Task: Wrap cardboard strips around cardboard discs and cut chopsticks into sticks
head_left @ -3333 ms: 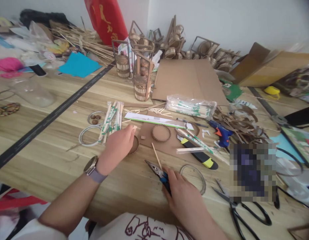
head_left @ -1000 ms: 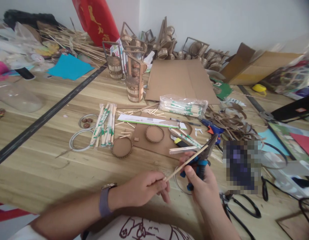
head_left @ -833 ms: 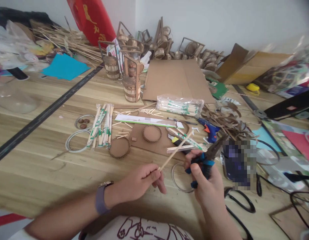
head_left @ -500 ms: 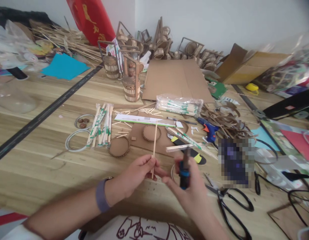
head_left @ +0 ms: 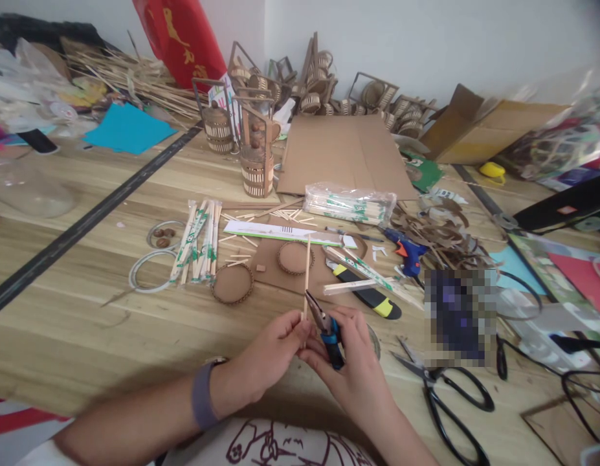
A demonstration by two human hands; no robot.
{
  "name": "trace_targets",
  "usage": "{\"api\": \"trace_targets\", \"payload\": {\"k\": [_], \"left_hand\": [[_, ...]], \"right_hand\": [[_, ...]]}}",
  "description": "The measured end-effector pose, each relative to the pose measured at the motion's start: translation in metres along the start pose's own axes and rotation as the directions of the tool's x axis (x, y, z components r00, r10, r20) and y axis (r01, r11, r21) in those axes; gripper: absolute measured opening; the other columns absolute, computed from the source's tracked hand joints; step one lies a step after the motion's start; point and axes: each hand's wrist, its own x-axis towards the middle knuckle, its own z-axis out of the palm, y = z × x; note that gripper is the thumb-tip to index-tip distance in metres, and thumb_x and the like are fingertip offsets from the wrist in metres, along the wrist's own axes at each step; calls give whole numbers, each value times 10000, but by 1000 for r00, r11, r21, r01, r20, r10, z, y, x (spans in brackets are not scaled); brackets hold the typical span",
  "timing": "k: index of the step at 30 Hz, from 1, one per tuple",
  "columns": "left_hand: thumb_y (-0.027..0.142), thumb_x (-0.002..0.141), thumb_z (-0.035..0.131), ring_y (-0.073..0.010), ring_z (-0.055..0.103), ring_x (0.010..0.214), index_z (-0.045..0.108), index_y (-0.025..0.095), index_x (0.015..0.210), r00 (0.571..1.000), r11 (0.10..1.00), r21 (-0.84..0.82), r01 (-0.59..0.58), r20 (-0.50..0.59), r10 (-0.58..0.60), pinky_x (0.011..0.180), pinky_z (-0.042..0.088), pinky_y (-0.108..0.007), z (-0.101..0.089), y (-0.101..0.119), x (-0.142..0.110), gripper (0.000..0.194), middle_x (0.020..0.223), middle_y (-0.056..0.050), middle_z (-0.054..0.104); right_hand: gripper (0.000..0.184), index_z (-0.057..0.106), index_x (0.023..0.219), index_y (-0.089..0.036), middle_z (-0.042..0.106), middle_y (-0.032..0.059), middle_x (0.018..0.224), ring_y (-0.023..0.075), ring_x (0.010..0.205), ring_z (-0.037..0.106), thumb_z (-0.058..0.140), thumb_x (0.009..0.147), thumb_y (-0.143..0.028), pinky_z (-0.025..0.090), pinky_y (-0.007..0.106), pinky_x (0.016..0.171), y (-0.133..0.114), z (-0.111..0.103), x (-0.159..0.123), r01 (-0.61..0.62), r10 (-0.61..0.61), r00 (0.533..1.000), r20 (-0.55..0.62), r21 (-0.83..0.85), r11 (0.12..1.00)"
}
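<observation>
Between the thumb and fingers of my left hand [head_left: 280, 340] a thin wooden chopstick [head_left: 307, 268] is pinched, pointing up and away from me. My right hand [head_left: 355, 353] grips pliers [head_left: 323, 323] with blue and black handles. The jaws of the pliers meet the chopstick just above my left fingertips; whether they are closed on it I cannot tell. Beyond my hands, two round braided rings, one [head_left: 296, 257] further off and one [head_left: 232, 283] to the left, lie by a cardboard sheet. Short cut sticks [head_left: 239, 243] are scattered behind them.
Wrapped chopsticks [head_left: 197, 241] lie left, beside rolls of tape [head_left: 155, 272]. A utility knife [head_left: 370, 294], a blue glue gun [head_left: 407, 251] and large black scissors [head_left: 438, 382] are on the right. Small wooden buckets [head_left: 257, 169] stand at the back near a cardboard sheet [head_left: 345, 152].
My right hand has moved left and brought the pliers from beside the chopstick to it. My left hand, still pinching the chopstick, has shifted slightly right.
</observation>
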Motion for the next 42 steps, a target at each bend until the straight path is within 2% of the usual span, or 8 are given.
{"api": "trace_targets", "payload": {"k": [3, 5, 8, 12, 14, 22, 31, 42], "left_hand": [[652, 849, 566, -220, 661, 779, 552, 165, 878, 1000, 995, 98, 16, -16, -15, 750, 474, -334, -4, 7, 0, 488, 746, -51, 695], [631, 881, 525, -209, 660, 736, 537, 176, 873, 999, 986, 164, 29, -27, -25, 737, 469, -327, -7, 13, 0, 455, 688, -45, 705], [593, 907, 499, -193, 657, 715, 506, 197, 848, 1000, 974, 226, 16, -2, -16, 715, 462, -307, -10, 20, 0, 400, 690, -51, 731], [579, 927, 467, -188, 654, 718, 511, 198, 853, 996, 956, 294, -1, 86, -26, 716, 459, -300, -8, 26, -3, 390, 705, -62, 744], [594, 929, 449, -184, 637, 704, 526, 190, 870, 991, 949, 315, -2, 124, -39, 712, 456, -297, -7, 26, -5, 415, 694, -67, 743], [596, 939, 440, -182, 672, 687, 578, 157, 948, 962, 951, 308, 37, 245, -117, 683, 445, -278, -6, 14, -8, 460, 666, -54, 729], [574, 936, 453, -168, 680, 656, 574, 161, 930, 959, 953, 298, 56, 251, -134, 619, 395, -254, -7, 11, -8, 430, 708, -38, 719], [593, 904, 490, -161, 677, 643, 561, 166, 906, 952, 964, 244, 103, 257, -166, 629, 410, -252, -7, 12, -8, 432, 685, -7, 677]], "right_hand": [[320, 576, 1124, -218, 608, 78, 1018, 256, 954, 613, 645, 832, -329, 519, 390, 835, -5, -17, -1, -162, 138, 969, 204, 108, 981], [333, 590, 1138, -216, 633, 69, 987, 251, 919, 626, 592, 862, -403, 519, 377, 813, -5, -31, -6, -311, 248, 909, 335, 148, 939], [416, 619, 1144, -215, 652, 68, 989, 263, 937, 621, 578, 846, -502, 505, 382, 845, 1, -49, -15, -493, 379, 809, 448, 168, 854], [420, 653, 1121, -216, 652, 74, 1071, 286, 1023, 579, 618, 814, -501, 464, 393, 892, 10, -62, -22, -617, 434, 696, 573, 166, 770], [395, 663, 1084, -204, 643, 74, 1051, 280, 1007, 568, 625, 801, -477, 457, 382, 868, 9, -64, -20, -644, 425, 659, 621, 174, 745], [322, 629, 990, -183, 563, 29, 871, 215, 848, 498, 594, 733, -374, 408, 327, 746, -16, -60, 3, -639, 316, 634, 706, 247, 729], [304, 615, 932, -197, 522, 18, 866, 210, 855, 463, 591, 672, -353, 393, 329, 746, -20, -60, 6, -670, 348, 601, 720, 216, 710], [292, 590, 937, -193, 544, 28, 902, 219, 879, 487, 556, 673, -313, 390, 341, 760, -19, -60, 5, -611, 313, 623, 717, 197, 766]]}}
